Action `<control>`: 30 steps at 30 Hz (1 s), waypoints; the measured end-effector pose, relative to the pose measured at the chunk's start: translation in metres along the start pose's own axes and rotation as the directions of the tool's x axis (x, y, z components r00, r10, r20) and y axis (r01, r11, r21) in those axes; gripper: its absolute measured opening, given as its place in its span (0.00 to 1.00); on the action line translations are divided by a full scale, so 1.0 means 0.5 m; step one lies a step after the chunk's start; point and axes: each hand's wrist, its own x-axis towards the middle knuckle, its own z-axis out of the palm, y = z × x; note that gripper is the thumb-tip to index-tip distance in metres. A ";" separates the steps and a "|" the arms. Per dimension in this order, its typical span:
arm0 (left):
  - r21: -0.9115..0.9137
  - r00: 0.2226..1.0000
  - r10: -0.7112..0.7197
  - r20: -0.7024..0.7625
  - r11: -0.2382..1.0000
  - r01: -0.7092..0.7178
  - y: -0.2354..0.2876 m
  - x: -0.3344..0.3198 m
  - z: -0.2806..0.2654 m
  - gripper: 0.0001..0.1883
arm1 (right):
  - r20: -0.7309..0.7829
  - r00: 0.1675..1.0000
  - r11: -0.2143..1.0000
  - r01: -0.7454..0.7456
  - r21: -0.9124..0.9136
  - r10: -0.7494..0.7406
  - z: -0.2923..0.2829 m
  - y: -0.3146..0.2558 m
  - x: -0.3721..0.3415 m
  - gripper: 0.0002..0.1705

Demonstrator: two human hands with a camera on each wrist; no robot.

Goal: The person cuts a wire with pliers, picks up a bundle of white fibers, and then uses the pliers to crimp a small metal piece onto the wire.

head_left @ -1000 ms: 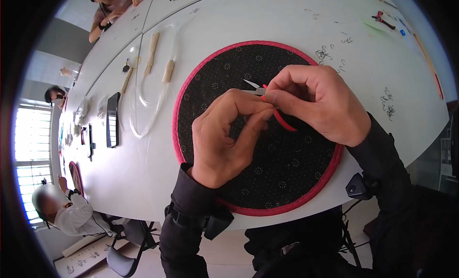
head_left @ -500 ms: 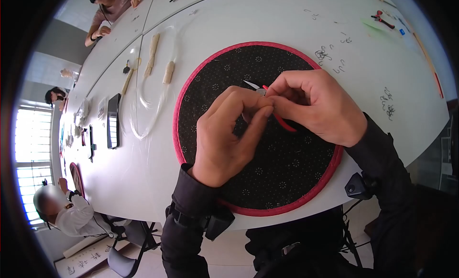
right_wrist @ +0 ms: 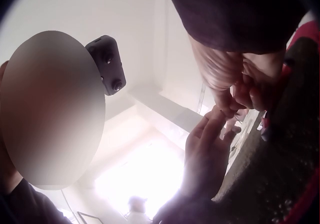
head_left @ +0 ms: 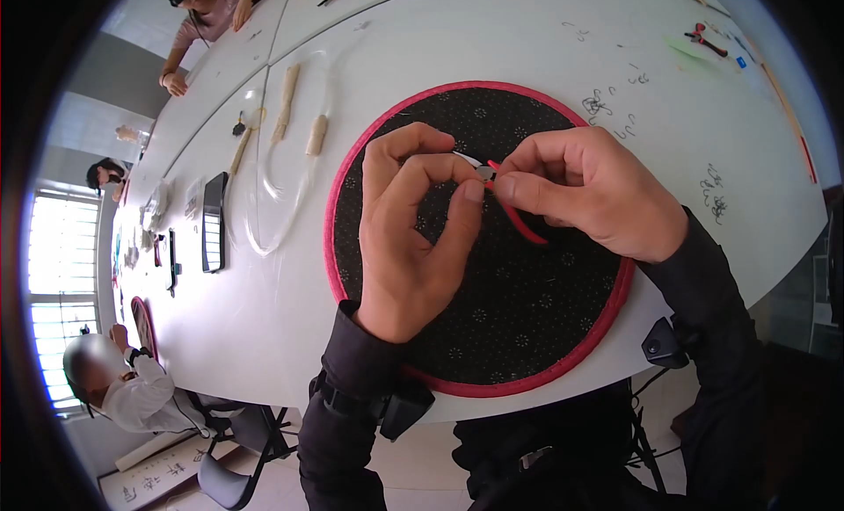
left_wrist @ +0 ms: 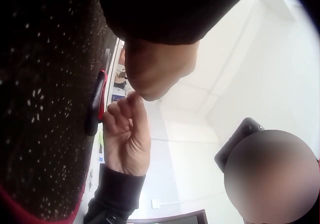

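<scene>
My left hand (head_left: 409, 239) and right hand (head_left: 593, 195) meet fingertip to fingertip above a round black mat (head_left: 479, 335) with a red border. The right thumb and index finger pinch something tiny, hidden by the fingertips. Close beside them, the left thumb and index tips almost meet; I cannot tell whether they hold anything. The left middle finger is raised apart. Below the hands lie red-handled pliers (head_left: 526, 228), partly covered. In the left wrist view the pliers (left_wrist: 99, 96) show beside the right hand (left_wrist: 127, 141). The left hand (right_wrist: 205, 154) reaches up in the right wrist view.
Bent dark wire pieces (head_left: 594, 103) lie to the mat's right. Other pliers (head_left: 706, 40) are at the far right. Leftward are wooden handles (head_left: 287, 102), clear looped strands (head_left: 264, 246) and a phone (head_left: 214, 223). People sit around the white table (head_left: 264, 335).
The left fingertips have drawn slightly left, away from the right ones, and the left middle finger has lifted. The right hand has stayed nearly in place.
</scene>
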 end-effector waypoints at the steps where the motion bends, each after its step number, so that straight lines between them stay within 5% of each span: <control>1: -0.049 0.999 -0.037 -0.010 0.998 0.037 -0.003 -0.001 0.000 0.06 | 0.022 0.998 0.997 -0.067 0.039 0.067 -0.005 -0.011 -0.001 0.13; 5: -0.354 0.954 -0.291 0.072 0.887 0.298 0.010 -0.003 -0.004 0.07 | 0.102 0.976 0.956 -0.208 0.206 0.190 -0.007 -0.017 -0.004 0.12; 10: -0.615 0.881 -0.451 0.141 0.658 0.435 -0.002 0.001 -0.003 0.12 | 0.156 0.951 0.944 -0.292 0.156 0.268 -0.008 -0.023 -0.005 0.12; 14: -0.808 0.849 -0.511 0.136 0.439 0.394 -0.013 0.006 -0.013 0.10 | 0.226 0.928 0.951 -0.307 0.022 0.295 -0.006 -0.037 -0.009 0.12; 21: -0.867 0.820 -0.571 0.042 0.386 0.314 -0.040 0.005 -0.030 0.10 | 0.192 0.946 0.959 -0.276 0.060 0.261 -0.017 -0.045 -0.008 0.13; 24: -0.861 0.832 -0.554 0.037 0.405 0.308 -0.042 0.004 -0.028 0.10 | -0.046 0.984 0.980 -0.177 -0.097 0.173 -0.013 -0.040 -0.004 0.13; 25: -0.857 0.832 -0.553 0.033 0.412 0.308 -0.042 0.005 -0.027 0.10 | -0.099 0.995 0.956 -0.057 -0.289 0.029 -0.009 -0.035 -0.004 0.14; 27: -0.848 0.835 -0.550 0.023 0.432 0.308 -0.041 0.005 -0.026 0.10 | -0.114 0.955 0.753 0.139 -0.643 -0.273 0.004 -0.021 -0.006 0.16; 28: -0.841 0.837 -0.547 0.014 0.446 0.306 -0.041 0.006 -0.025 0.10 | -0.080 0.964 0.759 0.147 -0.635 -0.253 0.008 -0.018 -0.009 0.24; 30: -0.824 0.835 -0.550 -0.004 0.475 0.309 -0.039 0.007 -0.026 0.10 | -0.037 0.926 0.556 0.193 -0.808 -0.375 0.016 0.000 -0.014 0.28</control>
